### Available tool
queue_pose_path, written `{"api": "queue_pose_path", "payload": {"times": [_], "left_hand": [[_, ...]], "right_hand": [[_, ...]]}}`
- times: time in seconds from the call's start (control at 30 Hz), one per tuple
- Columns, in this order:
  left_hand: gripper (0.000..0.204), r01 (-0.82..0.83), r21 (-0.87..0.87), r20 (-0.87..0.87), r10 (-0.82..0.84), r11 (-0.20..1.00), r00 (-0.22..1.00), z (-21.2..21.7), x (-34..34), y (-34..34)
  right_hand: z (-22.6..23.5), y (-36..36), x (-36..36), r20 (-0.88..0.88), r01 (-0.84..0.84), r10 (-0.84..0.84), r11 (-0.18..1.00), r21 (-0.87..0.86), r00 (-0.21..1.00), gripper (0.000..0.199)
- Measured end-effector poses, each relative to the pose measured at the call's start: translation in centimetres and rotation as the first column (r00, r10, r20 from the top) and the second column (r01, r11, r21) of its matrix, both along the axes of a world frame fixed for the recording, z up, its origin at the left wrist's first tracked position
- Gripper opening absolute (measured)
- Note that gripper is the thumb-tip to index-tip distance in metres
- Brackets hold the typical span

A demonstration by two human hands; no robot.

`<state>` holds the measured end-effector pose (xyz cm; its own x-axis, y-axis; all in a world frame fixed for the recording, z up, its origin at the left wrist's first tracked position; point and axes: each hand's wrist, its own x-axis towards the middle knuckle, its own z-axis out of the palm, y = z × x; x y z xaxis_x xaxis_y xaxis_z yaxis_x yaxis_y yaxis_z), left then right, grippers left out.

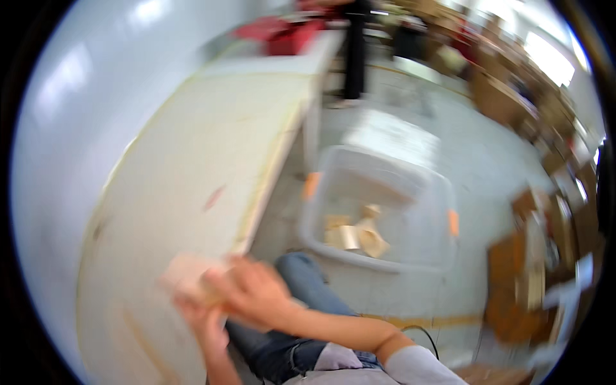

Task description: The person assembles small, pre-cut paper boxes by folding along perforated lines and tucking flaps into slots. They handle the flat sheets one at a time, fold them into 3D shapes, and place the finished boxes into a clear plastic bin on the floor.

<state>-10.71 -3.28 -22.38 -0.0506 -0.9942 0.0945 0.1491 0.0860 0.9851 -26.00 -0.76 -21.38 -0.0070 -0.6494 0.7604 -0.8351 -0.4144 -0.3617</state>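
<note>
A pale pinkish, flat-looking piece (185,272), smeared by motion, is held over the near part of the long table; its kind cannot be made out. My left hand (204,323) grips it from below, fingers closed against its lower edge. Reaching across from the right, my right hand (260,290) has its fingers bent over the right side of the same piece, close to the left hand. Blur hides the exact fingertips of both hands.
The white table (173,154) runs away along the left wall. Right of it, a clear plastic bin (378,261) with orange handles holds several tan pieces (370,239). Cardboard boxes (510,282) crowd the right side. A person (355,51) stands beyond, near a red box (290,42).
</note>
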Motion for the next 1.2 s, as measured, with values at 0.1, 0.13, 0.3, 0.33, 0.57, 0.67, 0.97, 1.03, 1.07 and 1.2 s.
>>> {"api": "queue_pose_path", "payload": {"times": [0.1,0.13,0.3,0.33,0.57,0.67,0.97,1.03,1.07,1.2], "left_hand": [[0.082,0.031,-0.074,-0.206,-0.046,0.997,0.977,0.3,-0.9,-0.2],[0.081,-0.027,-0.109,-0.214,0.003,0.994,0.977,0.9,-1.1,0.2],[0.071,-0.071,-0.002,-0.097,0.070,0.998,0.993,3.5,-0.4,1.0],[0.070,-0.104,0.007,-0.107,0.104,0.995,0.989,3.6,-0.1,0.7],[0.062,-0.286,-0.069,-0.042,0.284,0.956,0.958,1.5,2.5,-0.9],[0.065,-0.266,-0.111,0.039,0.271,0.958,0.962,1.0,3.1,-1.0],[0.065,-0.309,-0.178,0.105,0.330,0.934,0.938,2.6,1.8,-2.4],[0.065,-0.301,-0.183,0.145,0.329,0.936,0.933,3.0,1.9,-2.7],[0.065,-0.299,-0.198,0.172,0.333,0.934,0.927,3.1,2.1,-2.8],[0.061,-0.320,-0.254,0.280,0.387,0.913,0.879,2.7,2.9,-3.2]], "right_hand": [[0.2,-1.7,0.3,-0.076,0.106,-0.099,0.990,0.090,0.992,0.072],[0.5,-1.8,0.6,-0.040,0.020,-0.013,0.985,0.173,0.999,0.079],[2.0,-3.5,1.7,0.038,-0.171,0.167,0.972,0.162,0.985,0.089],[2.1,-3.8,2.1,0.056,-0.161,0.153,0.973,0.168,0.987,0.088],[1.5,-4.6,5.4,0.058,-0.223,0.215,0.945,0.238,0.975,0.077],[2.0,-4.8,5.2,0.092,-0.302,0.288,0.922,0.243,0.953,0.075],[2.6,-5.7,4.1,0.209,-0.356,0.306,0.894,0.271,0.929,0.060],[2.2,-5.8,4.1,0.278,-0.381,0.306,0.883,0.275,0.910,0.055],[1.8,-5.8,4.2,0.318,-0.396,0.302,0.871,0.291,0.899,0.053],[0.4,-6.5,5.2,0.403,-0.445,0.331,0.865,0.231,0.853,0.049]]}}
